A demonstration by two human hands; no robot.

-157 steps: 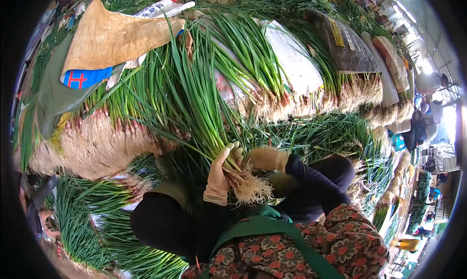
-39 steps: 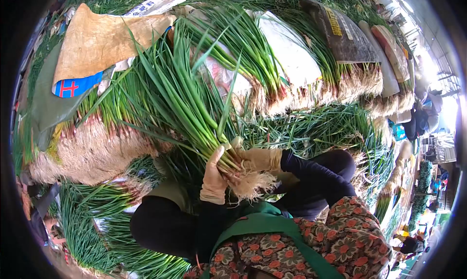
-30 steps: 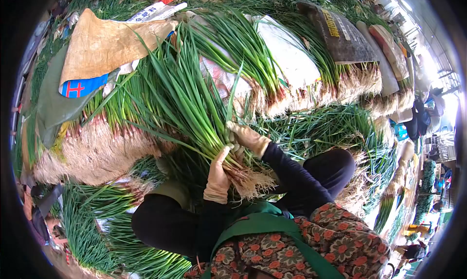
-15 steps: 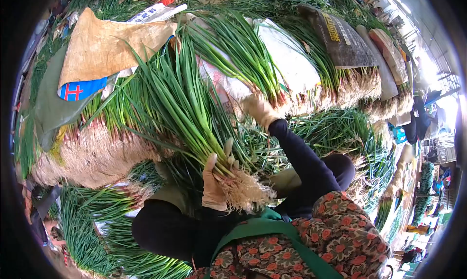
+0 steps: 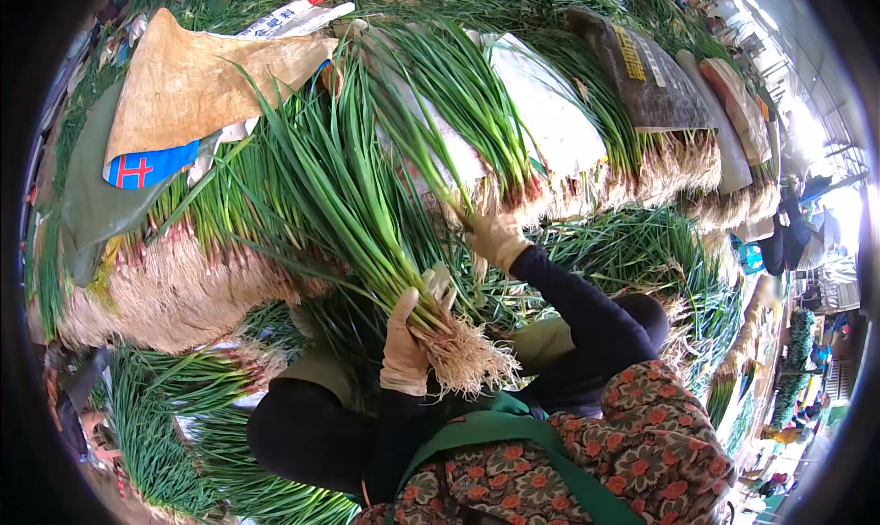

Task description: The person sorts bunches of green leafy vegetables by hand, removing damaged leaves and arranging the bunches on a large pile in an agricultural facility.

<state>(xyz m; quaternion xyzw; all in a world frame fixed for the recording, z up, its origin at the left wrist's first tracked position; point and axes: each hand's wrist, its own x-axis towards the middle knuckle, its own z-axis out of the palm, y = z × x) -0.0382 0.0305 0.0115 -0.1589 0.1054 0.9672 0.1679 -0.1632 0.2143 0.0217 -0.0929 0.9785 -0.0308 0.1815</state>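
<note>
My left hand point(image 5: 408, 346), in a pale work glove, is wrapped round a thick bunch of green onions point(image 5: 371, 236) just above its shaggy roots. The long leaves slant up and to the left, and the roots hang toward my lap. Also gloved, my right hand point(image 5: 496, 239) is closed round the lower stems of a few more green onions point(image 5: 431, 172). Their leaves reach up over the pile, and their root ends are partly covered by my fingers. Just beyond my right hand, a loose bunch of green onions point(image 5: 481, 113) lies on a white sack point(image 5: 541, 99).
Long rows of green onions with pale roots point(image 5: 183, 291) run across in front. A tan sack point(image 5: 202, 81), a green sheet point(image 5: 92, 181) and a dark printed sack point(image 5: 642, 76) lie over them. More green onions point(image 5: 165, 442) spread at lower left. My knees point(image 5: 302, 424) are bent below.
My right hand has closed on a few green onions from the bunch on the white sack and drawn them slightly left and toward me. The left hand keeps its bunch nearly in place.
</note>
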